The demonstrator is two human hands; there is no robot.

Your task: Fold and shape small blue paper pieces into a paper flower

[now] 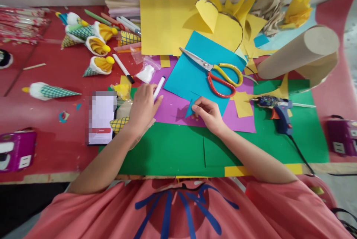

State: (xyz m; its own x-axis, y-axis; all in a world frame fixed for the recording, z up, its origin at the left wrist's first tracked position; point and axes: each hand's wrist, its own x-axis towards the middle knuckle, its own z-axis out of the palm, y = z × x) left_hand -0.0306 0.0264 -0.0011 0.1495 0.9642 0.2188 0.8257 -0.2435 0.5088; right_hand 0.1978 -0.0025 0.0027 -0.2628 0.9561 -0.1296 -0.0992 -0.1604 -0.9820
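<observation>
A white marker [159, 87] with a dark end lies between the thumb and fingers of my left hand [142, 106], which is closed around it above the purple sheet. My right hand [208, 114] pinches a small blue paper piece [189, 109] between thumb and fingertips. Just beyond that hand, a larger blue sheet [181, 68] rests on the purple sheet [170, 110]. Scissors [206, 65] with one yellow and one red handle lie across the blue sheet, blades slightly apart. Partly under my left forearm is a yellow checked paper cone [119, 124].
A glue gun [279, 109] sits on the green sheet [167, 153] at right, its cord running off the front edge. A phone [100, 118], finished cones [96, 64] and a capped marker [123, 68] are on the left. Behind stand yellow sheets [158, 23] and a cardboard tube [292, 53].
</observation>
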